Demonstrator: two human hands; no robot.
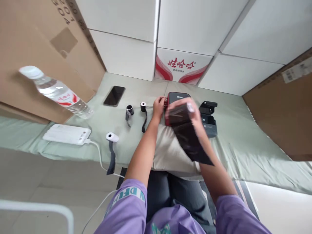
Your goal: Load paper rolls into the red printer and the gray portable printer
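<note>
A small red and black box-shaped device (179, 95), probably a label printer, sits on the cloth. My left hand (159, 105) is at its left side, fingers curled against its edge. Raised over its front is my right hand (195, 112), blurred by motion, closed on a black ribbon roll (181, 122) with a white core end. A wide dark strip of its ribbon hangs toward my lap and hides part of the device. Right of the device lies a dark grey gadget (209, 126) with a raised black flap (208, 107).
Left on the cloth (131, 146) are small ribbon rolls (143, 106), (130, 110), (112, 137) with loose tails, a phone (114, 96), a white power bank (67, 134) with cable and a water bottle (59, 92). Cardboard boxes (282, 107) flank both sides; white cartons (184, 65) stand behind.
</note>
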